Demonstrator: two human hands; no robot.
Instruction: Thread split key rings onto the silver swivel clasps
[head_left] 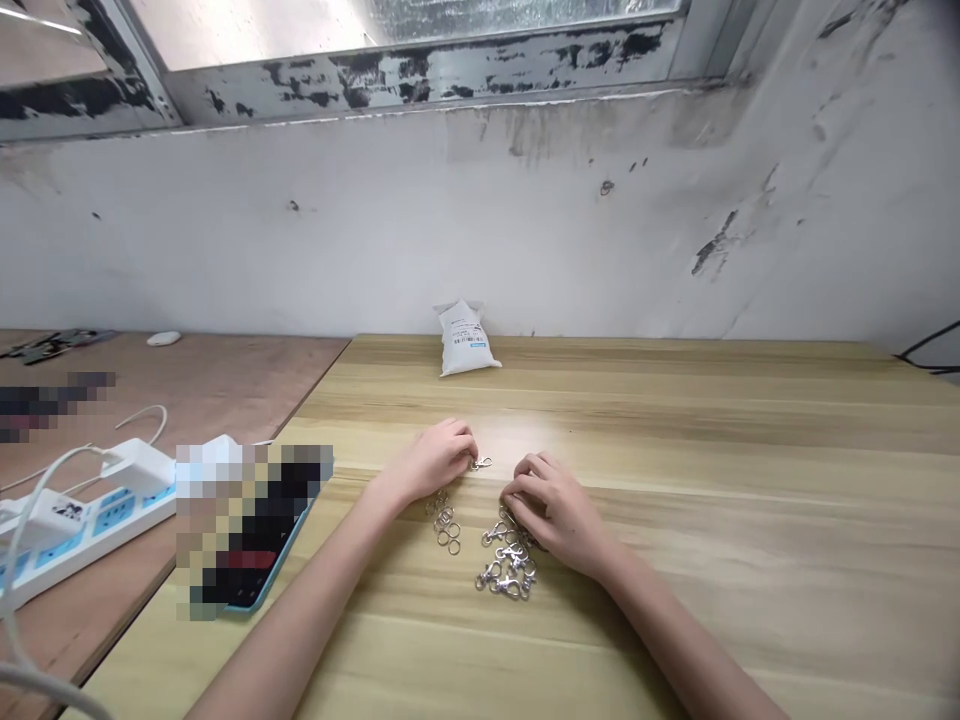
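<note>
My left hand (446, 455) has its fingers closed on a small silver swivel clasp (484, 463), whose hook end sticks out past the fingertips just above the wood. Below that hand lies a loose cluster of thin split rings (448, 528). My right hand (559, 505) is bent over the upper end of a pile of several silver swivel clasps (510, 578). Its thumb and fingers are drawn together at the pile, and what they pinch is hidden behind them.
A white labelled plastic bag (469, 342) stands against the wall at the back of the wooden table (712, 430). To the left lie a partly blurred phone (277, 555) and a power strip (112, 515) with chargers and white cables. Black cables (930, 355) hang at the far right.
</note>
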